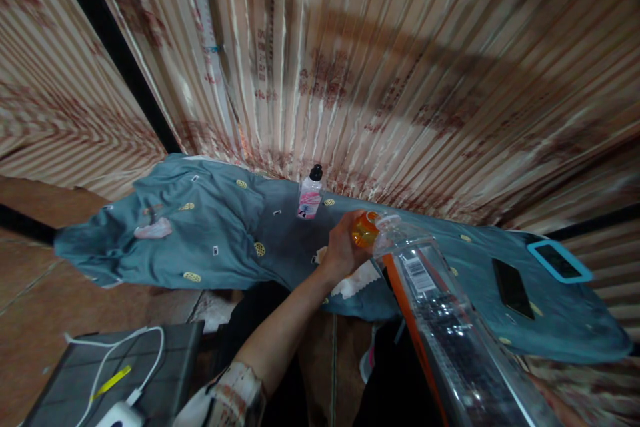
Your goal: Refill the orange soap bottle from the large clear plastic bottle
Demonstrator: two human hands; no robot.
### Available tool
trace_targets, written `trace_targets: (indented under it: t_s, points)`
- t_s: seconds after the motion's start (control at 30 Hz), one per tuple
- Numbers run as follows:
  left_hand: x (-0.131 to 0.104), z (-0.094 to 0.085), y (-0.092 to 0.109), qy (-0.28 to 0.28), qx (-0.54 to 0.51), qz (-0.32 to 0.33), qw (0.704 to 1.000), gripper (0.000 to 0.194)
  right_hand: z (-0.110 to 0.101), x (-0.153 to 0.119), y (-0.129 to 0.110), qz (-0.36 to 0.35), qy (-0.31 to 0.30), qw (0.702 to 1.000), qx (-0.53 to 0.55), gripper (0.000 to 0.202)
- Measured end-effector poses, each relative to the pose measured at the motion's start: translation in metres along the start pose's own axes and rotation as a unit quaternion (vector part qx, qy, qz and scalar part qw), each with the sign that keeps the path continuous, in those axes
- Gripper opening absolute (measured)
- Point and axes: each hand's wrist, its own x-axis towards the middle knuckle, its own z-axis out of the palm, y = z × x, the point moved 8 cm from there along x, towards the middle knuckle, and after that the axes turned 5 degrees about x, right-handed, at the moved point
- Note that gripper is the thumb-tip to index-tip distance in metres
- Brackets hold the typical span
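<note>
Near the middle of the head view, my left hand [345, 247] is wrapped round a small orange container [365, 230]. A large clear plastic bottle [450, 320] with an orange label lies tilted, its neck at the small container's opening. At the lower right edge, part of my right hand [553, 403] shows against the large bottle's far end; its fingers are mostly hidden. Crumpled pale tissue [357, 280] lies beneath my left hand. A small clear bottle with a pink label and black cap [310, 197] stands behind, to the left.
The teal cloth [220, 233] covers a long surface. A dark phone [513, 287] and a blue-framed device [559, 260] lie at right, a pink item [153, 229] at left. A grey box [170, 360] with a white cable stands lower left. Striped curtains hang behind.
</note>
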Motion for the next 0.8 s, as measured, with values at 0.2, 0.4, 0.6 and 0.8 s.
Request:
trace_targets:
  t_s: [0.2,0.4,0.6,0.8]
  points:
    - [0.0,0.001,-0.002,0.0,-0.002,-0.003,1.0,0.058,0.0,0.015,0.03,0.011,-0.082,0.997,0.004,0.049]
    - [0.0,0.0,-0.002,-0.002,-0.001,-0.002,1.0,0.059,-0.011,0.013,0.053,0.057,-0.09,0.994,-0.013,0.044]
    - [-0.001,0.0,-0.001,0.004,-0.007,0.009,1.0,0.056,-0.011,0.012,0.039,0.057,-0.025,0.998,-0.021,0.043]
    - [0.0,0.0,-0.003,0.004,-0.008,0.0,1.0,0.058,0.016,-0.007,-0.01,0.0,0.018,1.0,-0.022,0.043]
